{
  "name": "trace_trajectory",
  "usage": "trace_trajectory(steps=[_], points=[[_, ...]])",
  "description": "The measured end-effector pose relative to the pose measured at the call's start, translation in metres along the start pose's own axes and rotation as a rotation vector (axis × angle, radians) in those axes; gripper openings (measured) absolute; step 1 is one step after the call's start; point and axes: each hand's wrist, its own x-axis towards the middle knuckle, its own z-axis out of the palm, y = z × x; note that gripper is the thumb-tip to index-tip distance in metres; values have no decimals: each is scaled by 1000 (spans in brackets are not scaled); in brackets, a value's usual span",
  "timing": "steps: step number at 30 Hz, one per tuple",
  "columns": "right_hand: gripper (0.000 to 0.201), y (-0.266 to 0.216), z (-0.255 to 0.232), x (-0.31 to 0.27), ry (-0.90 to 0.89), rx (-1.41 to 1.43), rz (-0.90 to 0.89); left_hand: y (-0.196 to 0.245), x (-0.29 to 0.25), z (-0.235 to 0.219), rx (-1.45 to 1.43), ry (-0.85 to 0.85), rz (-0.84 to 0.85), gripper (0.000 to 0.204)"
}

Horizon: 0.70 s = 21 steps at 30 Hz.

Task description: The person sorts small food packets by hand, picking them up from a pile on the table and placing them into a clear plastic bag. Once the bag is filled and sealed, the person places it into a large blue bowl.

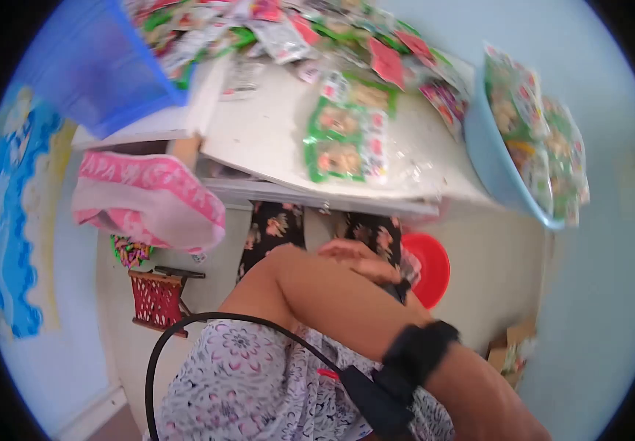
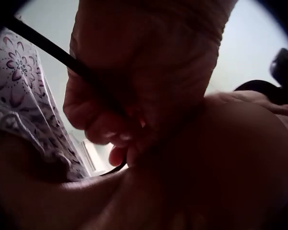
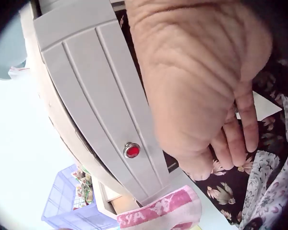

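resting below the white table point(image 1: 273, 140) | right hand point(image 1: 358, 259) fingers straight, flat on floral-trousered lap point(image 1: 273, 228), holding nothing | left hand point(image 2: 134, 96) curled round black cable point(image 2: 43, 45) | judged a pause; next needs a reach up to green snack packets point(image 1: 343, 128), glossy, sealed, on the tabletop

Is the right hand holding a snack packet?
No, the right hand holds nothing; its fingers lie straight over the dark floral cloth.

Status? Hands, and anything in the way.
Right hand open, fingers relaxed over floral trousers. Left hand curled against bare skin, black cable across it; grip unclear. Snack packets on table, untouched.
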Motion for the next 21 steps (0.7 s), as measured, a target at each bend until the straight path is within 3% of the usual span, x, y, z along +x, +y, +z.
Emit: trace_trajectory(steps=[3, 6, 9, 12, 13, 16, 20, 21], points=[[37, 6, 2, -7, 69, 68, 6, 13, -74, -16, -15, 88, -150, 22], [35, 6, 1, -4, 123, 102, 5, 20, -126, 4, -228, 128, -387, 28], [33, -2, 4, -4, 163, 24, -24, 39, -142, 12, 14, 106, -302, 26], [30, -34, 10, -18, 226, -113, 42, 63, -179, 14, 146, 418, -285, 29], [27, -51, 16, -26, 205, -37, -67, 66, -192, 10, 180, 465, -263, 32], [24, -73, -9, -45, 274, -336, 64, 79, -234, 19, 425, 791, -411, 30], [18, -72, -17, -58, 508, -792, -142, 95, -268, 27, 775, 1152, -594, 25], [16, -75, -9, -60, 564, -929, -224, 104, -268, 26, 852, 1193, -528, 20]])
